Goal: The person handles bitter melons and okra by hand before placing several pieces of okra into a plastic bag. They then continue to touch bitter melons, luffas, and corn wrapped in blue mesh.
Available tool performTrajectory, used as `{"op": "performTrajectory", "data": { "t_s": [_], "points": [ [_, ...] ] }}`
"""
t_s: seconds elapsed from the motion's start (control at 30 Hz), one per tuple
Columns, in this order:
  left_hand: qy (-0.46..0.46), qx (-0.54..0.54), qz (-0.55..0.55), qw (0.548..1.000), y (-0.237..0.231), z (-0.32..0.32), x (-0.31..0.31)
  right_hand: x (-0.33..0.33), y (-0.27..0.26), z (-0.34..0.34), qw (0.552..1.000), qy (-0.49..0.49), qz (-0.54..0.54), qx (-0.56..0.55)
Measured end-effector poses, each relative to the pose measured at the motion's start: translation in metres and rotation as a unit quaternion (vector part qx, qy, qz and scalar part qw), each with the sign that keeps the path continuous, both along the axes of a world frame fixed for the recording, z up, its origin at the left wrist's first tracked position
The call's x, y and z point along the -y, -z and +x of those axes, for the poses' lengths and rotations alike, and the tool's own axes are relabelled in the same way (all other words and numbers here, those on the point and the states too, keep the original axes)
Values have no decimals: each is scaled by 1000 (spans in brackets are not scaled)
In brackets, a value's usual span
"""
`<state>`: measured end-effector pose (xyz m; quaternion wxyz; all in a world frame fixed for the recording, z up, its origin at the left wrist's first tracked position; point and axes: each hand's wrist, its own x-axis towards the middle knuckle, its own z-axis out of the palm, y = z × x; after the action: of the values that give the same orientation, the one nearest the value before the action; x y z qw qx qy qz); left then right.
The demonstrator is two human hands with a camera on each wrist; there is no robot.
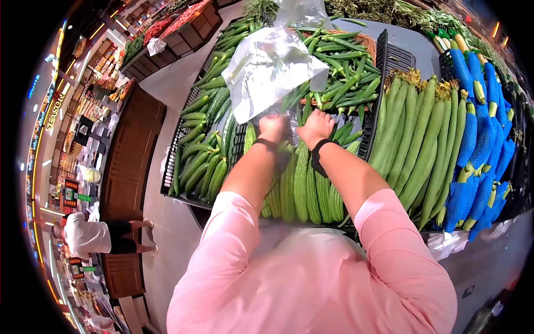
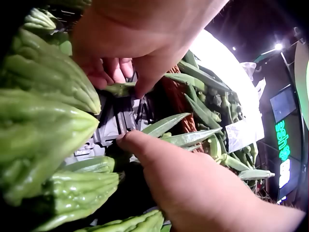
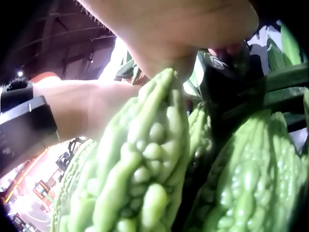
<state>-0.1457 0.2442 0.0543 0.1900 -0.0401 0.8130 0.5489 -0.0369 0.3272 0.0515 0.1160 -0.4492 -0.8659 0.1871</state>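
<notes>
My left hand (image 1: pixel 272 128) reaches low over the crate between the bitter melons and the okra. In the left wrist view, its thumb and fingers pinch a green okra (image 2: pixel 118 89) by one end. My right hand (image 1: pixel 316 127) is beside it; one straight digit reaches to the black crate (image 2: pixel 104 137) floor, and its other fingers are hidden there. Loose okra (image 2: pixel 164 124) lies close behind that hand. Bumpy bitter melons (image 3: pixel 145 159) stand under both wrists. A translucent plastic bag (image 1: pixel 272 67) spreads over the okra just beyond my left hand.
A wicker basket (image 2: pixel 179 101) of okra stands beyond the hands. Left are cucumbers (image 1: pixel 203 164); right are long loofahs (image 1: pixel 409 139) and blue-netted vegetables (image 1: pixel 481 150). A person (image 1: pixel 89 236) stands at a counter (image 1: pixel 125 195) on the far left.
</notes>
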Motion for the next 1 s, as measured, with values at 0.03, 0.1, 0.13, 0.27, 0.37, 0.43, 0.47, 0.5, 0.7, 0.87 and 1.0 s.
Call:
{"op": "performTrajectory", "data": {
  "t_s": [0.03, 0.1, 0.13, 0.27, 0.37, 0.43, 0.47, 0.5, 0.7, 0.87, 1.0],
  "points": [
    [21, -7, -1, 1000, -15, 12, 1, 1, 0, -1, 1000, 3, -10, 12],
    [133, 16, 12, 991, -13, 11, 8, 3, 1, -5, 1000, 14, -7, -13],
    [188, 27, 17, 982, -11, 8, 11, 5, 1, -4, 1000, -4, 3, -21],
    [252, -19, 42, 967, 40, -17, 5, 4, 10, 0, 994, -83, 51, -55],
    [245, -4, 47, 968, 44, -11, 9, -12, 3, -1, 986, -153, -69, 0],
    [246, 7, 52, 968, 24, 5, 13, -18, 9, 5, 980, -182, -56, -54],
    [261, 30, 75, 962, 18, 7, 14, -24, 11, 10, 974, -201, -62, -87],
    [275, 55, 98, 955, 15, 6, 18, -29, 14, 15, 966, -221, -71, -118],
    [273, 16, 153, 950, -11, 34, 31, -39, -9, 47, 897, -323, -176, -244],
    [220, 40, 296, 929, -38, 98, 70, -25, -54, 77, 844, -388, -269, -253],
    [185, 142, 382, 894, -51, 142, 96, 7, -89, 110, 850, -374, -285, -238]
  ]
}}
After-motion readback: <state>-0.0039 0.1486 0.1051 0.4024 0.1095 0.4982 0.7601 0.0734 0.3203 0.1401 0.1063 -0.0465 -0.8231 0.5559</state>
